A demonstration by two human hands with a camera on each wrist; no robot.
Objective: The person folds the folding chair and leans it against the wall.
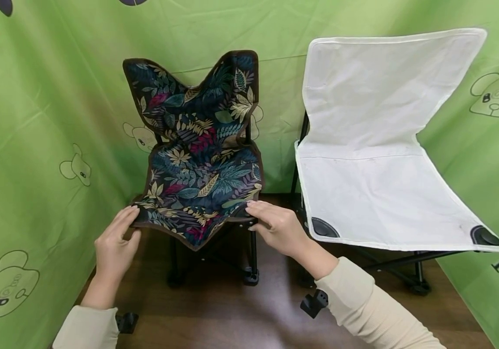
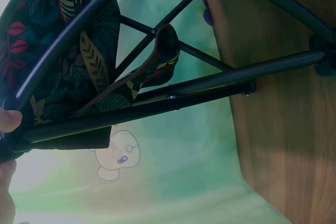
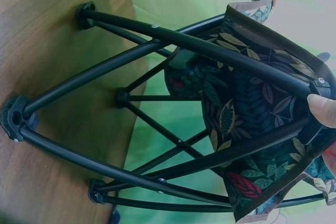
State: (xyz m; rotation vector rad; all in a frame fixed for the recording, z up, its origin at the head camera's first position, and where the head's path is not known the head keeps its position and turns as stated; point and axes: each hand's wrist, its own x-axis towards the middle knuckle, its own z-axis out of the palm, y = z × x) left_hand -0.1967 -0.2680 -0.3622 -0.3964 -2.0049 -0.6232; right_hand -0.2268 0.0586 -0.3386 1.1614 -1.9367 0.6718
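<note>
A small folding chair (image 1: 197, 179) with dark leaf-print fabric stands partly folded, its seat sagging and its backrest dipping in the middle. At the seat's front left corner, my left hand (image 1: 116, 242) pinches the fabric and frame end, fingers above and thumb below. My right hand (image 1: 282, 228) grips the front right corner the same way. From the right wrist, the chair's crossed black legs (image 3: 105, 72) show under the seat, with my right thumb (image 3: 324, 110) at the frame joint. The left wrist view has another black tube (image 2: 173, 90) running to that hand's corner.
To the right, close by, stands an unfolded white folding chair (image 1: 363, 194) with black corner patches. A green printed curtain (image 1: 57, 121) hangs behind and on both sides. Below is a brown wood-look floor (image 1: 214, 315).
</note>
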